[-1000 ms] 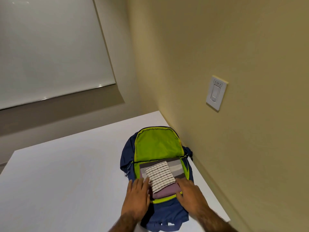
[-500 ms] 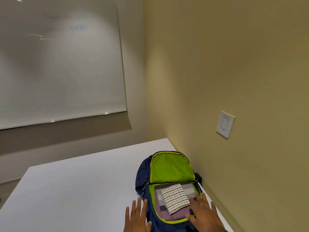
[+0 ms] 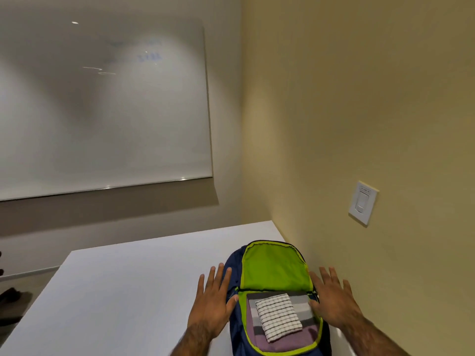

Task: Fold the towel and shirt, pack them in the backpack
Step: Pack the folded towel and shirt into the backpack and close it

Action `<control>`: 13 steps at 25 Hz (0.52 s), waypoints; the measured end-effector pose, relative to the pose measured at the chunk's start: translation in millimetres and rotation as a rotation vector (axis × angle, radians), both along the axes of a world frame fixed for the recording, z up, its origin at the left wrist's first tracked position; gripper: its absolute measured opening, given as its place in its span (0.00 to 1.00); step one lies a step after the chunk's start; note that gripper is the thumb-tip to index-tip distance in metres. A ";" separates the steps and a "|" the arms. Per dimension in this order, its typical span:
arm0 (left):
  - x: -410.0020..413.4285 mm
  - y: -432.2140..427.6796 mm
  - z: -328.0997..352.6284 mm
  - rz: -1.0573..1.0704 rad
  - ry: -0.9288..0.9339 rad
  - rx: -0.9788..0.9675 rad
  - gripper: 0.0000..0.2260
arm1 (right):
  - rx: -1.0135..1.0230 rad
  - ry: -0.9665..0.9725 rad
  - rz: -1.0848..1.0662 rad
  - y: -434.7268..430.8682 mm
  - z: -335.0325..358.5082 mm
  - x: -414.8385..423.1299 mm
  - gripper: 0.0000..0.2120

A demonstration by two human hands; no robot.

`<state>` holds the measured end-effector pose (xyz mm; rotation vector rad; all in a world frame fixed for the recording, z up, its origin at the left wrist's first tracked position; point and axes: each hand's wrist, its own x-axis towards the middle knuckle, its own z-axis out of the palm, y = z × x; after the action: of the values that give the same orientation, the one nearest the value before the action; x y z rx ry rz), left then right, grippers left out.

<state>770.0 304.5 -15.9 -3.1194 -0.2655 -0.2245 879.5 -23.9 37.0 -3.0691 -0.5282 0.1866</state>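
White tabletop point(image 3: 128, 291): your navy fabric backpack point(image 3: 275, 271) lies on it unzipped, lime-green flap laid open. Inside it is the folded grey-and-purple striped shirt point(image 3: 304, 308), with the folded white checked towel point(image 3: 279, 317) on top. Your left hand point(image 3: 213, 301) and right hand point(image 3: 334, 301) flank the bag, fingers spread straight, holding nothing.

a: dim, warm light from overhead; a soft pool of glare and small lamp reflections on the whiteboard point(image 3: 102, 111), with a dark shadow band below it.
b: wide-angle bending at the edges, slightly soft overall; the backpack point(image 3: 275, 268) lining looks brightest.
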 end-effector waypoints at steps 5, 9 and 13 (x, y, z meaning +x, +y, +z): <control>36.6 -19.1 16.8 0.060 0.086 -0.161 0.32 | 0.038 -0.028 0.087 -5.1 5.5 66.0 0.40; 71.0 -48.3 27.4 0.052 0.059 -0.129 0.40 | 0.099 0.002 0.120 -14.5 1.9 110.6 0.43; 107.4 -59.3 36.2 0.108 0.050 -0.152 0.52 | 0.102 0.043 0.170 -23.0 -5.2 153.2 0.42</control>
<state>877.4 245.2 20.3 -3.2417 -0.4701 -0.1309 1032.6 -46.9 31.8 -2.9144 -0.7710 0.2212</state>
